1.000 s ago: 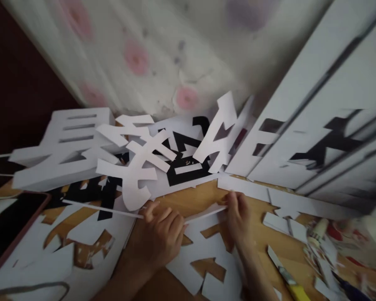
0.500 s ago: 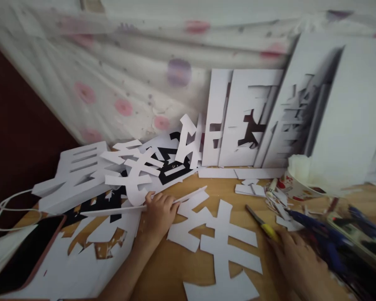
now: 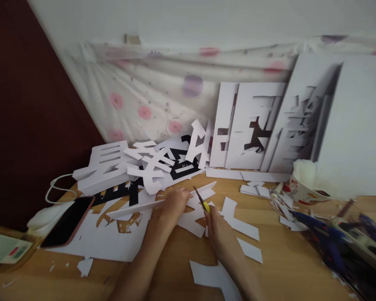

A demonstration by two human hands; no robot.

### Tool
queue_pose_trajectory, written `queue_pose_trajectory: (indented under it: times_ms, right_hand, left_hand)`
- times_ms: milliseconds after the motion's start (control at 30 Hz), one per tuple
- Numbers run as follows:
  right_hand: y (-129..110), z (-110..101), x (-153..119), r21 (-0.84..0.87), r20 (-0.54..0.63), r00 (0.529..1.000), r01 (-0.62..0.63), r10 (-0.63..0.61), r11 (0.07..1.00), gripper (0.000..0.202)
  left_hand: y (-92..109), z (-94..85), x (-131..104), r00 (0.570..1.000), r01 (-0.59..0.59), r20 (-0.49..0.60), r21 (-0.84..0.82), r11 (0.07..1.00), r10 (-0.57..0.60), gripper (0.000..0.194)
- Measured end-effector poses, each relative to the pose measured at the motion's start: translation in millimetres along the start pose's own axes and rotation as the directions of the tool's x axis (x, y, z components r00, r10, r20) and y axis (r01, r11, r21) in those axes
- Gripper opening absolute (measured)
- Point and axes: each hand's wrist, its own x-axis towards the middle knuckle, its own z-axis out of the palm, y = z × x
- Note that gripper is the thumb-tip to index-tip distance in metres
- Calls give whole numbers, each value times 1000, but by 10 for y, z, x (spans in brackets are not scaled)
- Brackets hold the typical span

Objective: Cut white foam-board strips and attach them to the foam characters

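Note:
My left hand (image 3: 176, 202) is closed on a long narrow white strip (image 3: 134, 208), which shows on both sides of the hand above the table. In my right hand (image 3: 215, 221) is a yellow-handled knife (image 3: 204, 205), its thin dark blade pointing up and left beside my left hand. Beneath my right hand and forearm lies a white cut-out character (image 3: 246, 225), partly hidden by them. A jagged white cut-out piece (image 3: 191, 221) rests between the two hands.
A phone (image 3: 69, 221) lies at the left near white and black cut-outs. White boards (image 3: 253, 125) lean on the wall. A paper tub (image 3: 305, 188), scraps and a blue tool (image 3: 321, 238) are at the right.
My right hand has lifted the knife off the table and brought it left, close to my left hand. My left hand still holds the strip. The view has shifted, showing more at the left.

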Motion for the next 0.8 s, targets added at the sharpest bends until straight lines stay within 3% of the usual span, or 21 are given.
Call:
queue_pose_trajectory:
  times_ms: [233,567,800]
  right_hand:
    - [10,67,63,-67,28,999,-30,32,997,19]
    - [-136,43,136,-312,69,997,-8,32,950,22]
    - [-109,56,208,-340,140,989,-4,55,940,23]
  left_hand:
    - [-30,-19,26,999,-12,47,-7,1000,12,23]
    - [-35,-76,58,994,-14,112,-10,1000,15,25]
    - [-58,-21,68,992,-14,127,7,1000,13,30]
